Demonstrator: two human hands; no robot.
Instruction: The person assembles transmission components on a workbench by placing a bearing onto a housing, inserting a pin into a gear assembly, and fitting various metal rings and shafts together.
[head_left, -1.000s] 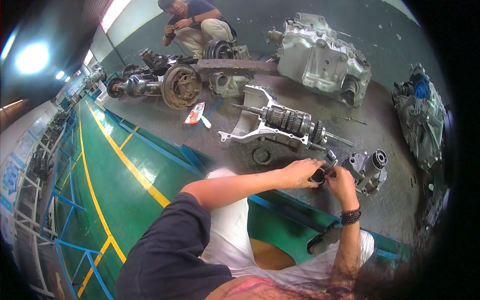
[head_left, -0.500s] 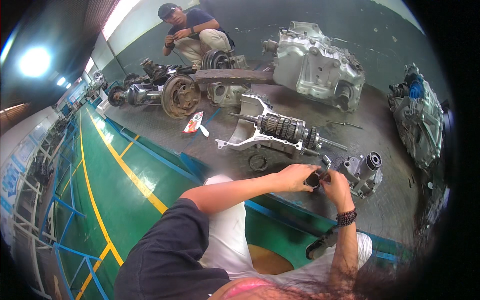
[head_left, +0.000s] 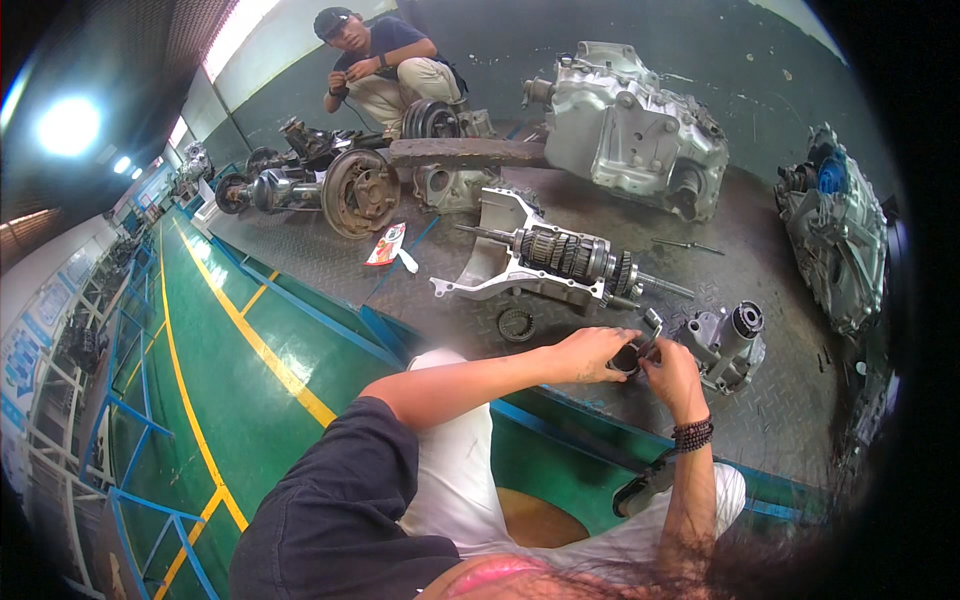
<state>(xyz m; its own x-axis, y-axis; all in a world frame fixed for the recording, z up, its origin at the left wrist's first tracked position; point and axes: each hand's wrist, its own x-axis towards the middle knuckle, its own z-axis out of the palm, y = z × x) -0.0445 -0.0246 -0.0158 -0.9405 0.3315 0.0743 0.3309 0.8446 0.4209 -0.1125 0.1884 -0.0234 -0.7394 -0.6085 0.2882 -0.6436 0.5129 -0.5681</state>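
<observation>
Both my hands meet over the near edge of the metal bench top. My left hand [head_left: 598, 355] curls its fingers and thumb around a dark metal ring-shaped part [head_left: 626, 360]. My right hand [head_left: 670, 372], with a beaded bracelet at the wrist, pinches at the right side of that part. Just above the fingers a small shiny metal piece [head_left: 652, 321] sticks up; whether it belongs to the ring is hidden. Right beside my right hand stands a silver housing with a bearing [head_left: 747, 320]. Beyond my hands lies an opened gearbox half [head_left: 500, 268] with a gear shaft [head_left: 565, 256] in it.
A toothed ring [head_left: 516, 324] lies left of my hands. Farther back are a large transmission case [head_left: 640, 130], an axle with a rusty drum [head_left: 361, 192], a wooden beam [head_left: 465, 152] and a red-white packet [head_left: 387, 245]. Another person [head_left: 390, 65] squats behind. Another casing [head_left: 835, 240] stands right.
</observation>
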